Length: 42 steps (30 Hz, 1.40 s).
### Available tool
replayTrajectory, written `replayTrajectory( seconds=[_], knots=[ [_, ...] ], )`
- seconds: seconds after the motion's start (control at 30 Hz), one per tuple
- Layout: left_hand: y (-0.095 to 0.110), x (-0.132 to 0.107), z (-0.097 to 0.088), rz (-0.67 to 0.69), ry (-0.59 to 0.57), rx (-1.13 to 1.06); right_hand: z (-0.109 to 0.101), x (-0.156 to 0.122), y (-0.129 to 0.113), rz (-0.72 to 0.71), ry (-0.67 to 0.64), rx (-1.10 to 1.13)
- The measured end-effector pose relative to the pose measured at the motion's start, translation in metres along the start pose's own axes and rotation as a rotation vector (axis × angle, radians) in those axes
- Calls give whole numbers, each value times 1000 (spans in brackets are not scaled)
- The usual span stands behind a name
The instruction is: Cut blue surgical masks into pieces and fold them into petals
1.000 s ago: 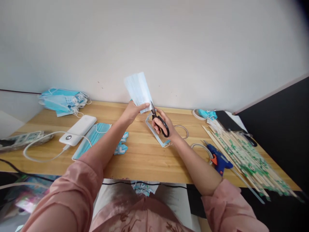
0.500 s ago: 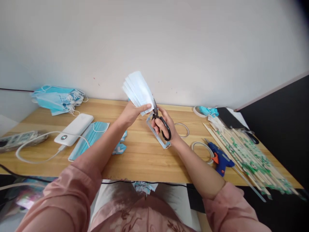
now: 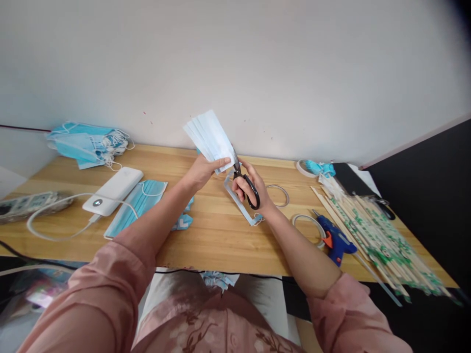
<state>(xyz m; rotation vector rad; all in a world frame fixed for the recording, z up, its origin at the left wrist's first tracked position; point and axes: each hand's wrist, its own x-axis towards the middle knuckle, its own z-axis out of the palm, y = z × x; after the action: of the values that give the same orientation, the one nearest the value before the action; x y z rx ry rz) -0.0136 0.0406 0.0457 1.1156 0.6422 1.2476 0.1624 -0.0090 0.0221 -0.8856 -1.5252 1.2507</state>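
A pale blue face mask point(image 3: 211, 135), its pleats fanned out at the upper end, is pinched in my left hand point(image 3: 204, 171) with the thumb on top. My right hand point(image 3: 253, 184) grips black-handled scissors point(image 3: 250, 189), fingers through the loops. Their dark blades lie along the mask's right edge, close to my left thumb; how far apart the blades are I cannot tell. Below my hands, a cut-off mask edging strip point(image 3: 241, 203) with a bit of white ear loop lies on the table. Small blue mask pieces point(image 3: 183, 222) sit beside my left forearm.
Stacked masks point(image 3: 88, 142) lie at the back left. Nearer are a white power bank point(image 3: 114, 191) with a cable, a flat mask point(image 3: 138, 208) and a power strip point(image 3: 31, 205). Rightward are tape rings point(image 3: 307, 226), a blue glue gun point(image 3: 335, 238) and wrapped wooden sticks point(image 3: 379, 240).
Both hands stay almost in place with the mask and scissors. The mask's upper end is slightly more fanned to the left. The view has shifted a little.
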Motion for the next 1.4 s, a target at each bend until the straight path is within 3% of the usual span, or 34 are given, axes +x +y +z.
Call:
replayTrajectory(
  seconds=[0.3, 0.5, 1.0, 1.4],
  knots=[
    [0, 2, -2, 18, -25, -2, 0, 0, -1, -18, -21, -4],
    [-4, 5, -5, 33, 37, -2, 1, 0, 3, -9, -28, -11],
    [-6, 7, -10, 48, 28, -18, 4, -2, 1, 6, -5, -25],
    [-5, 7, -6, 65, 105, -44, 6, -2, 0, 9, 16, -50]
  ],
)
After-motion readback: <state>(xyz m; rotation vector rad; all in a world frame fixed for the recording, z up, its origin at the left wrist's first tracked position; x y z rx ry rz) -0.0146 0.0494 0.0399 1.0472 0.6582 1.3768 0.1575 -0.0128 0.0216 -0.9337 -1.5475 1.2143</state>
